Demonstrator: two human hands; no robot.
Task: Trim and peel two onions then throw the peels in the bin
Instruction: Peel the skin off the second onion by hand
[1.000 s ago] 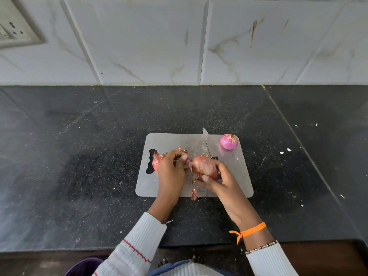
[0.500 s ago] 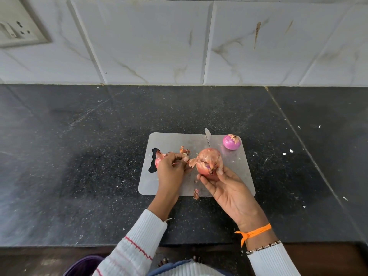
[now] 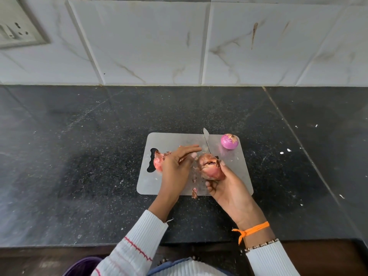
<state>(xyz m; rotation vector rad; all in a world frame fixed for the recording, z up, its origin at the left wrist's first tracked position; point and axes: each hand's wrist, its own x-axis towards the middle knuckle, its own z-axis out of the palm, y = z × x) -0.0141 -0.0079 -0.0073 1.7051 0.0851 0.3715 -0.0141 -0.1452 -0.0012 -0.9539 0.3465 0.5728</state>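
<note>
Closest to the person, a purple tub (image 3: 82, 266) peeks out below the bench (image 3: 79, 176) edge — I think that is the bin, but only its rim shows.

On the bench lies the board (image 3: 175, 139). At its near edge sits a small peel scrap (image 3: 194, 193). The right hand (image 3: 225, 186) is curled round the onion (image 3: 210, 168) and holds it up over the board's middle, with the torn, peeling end tipped up and away. The left hand (image 3: 176, 166) is just left of the onion, fingers straight and loose, holding nothing, their tips close to it. So the left hand is the one to pull skin next, I think, and it must reach right to the torn end.

Behind the left hand, at the board's left end by the handle hole, lies a heap of peels (image 3: 158, 161).

Farther back, a knife (image 3: 207, 142) lies on the board, its tip pointing away. At the board's far right corner sits the peeled onion (image 3: 229, 141).

I can read no writing anywhere.
</note>
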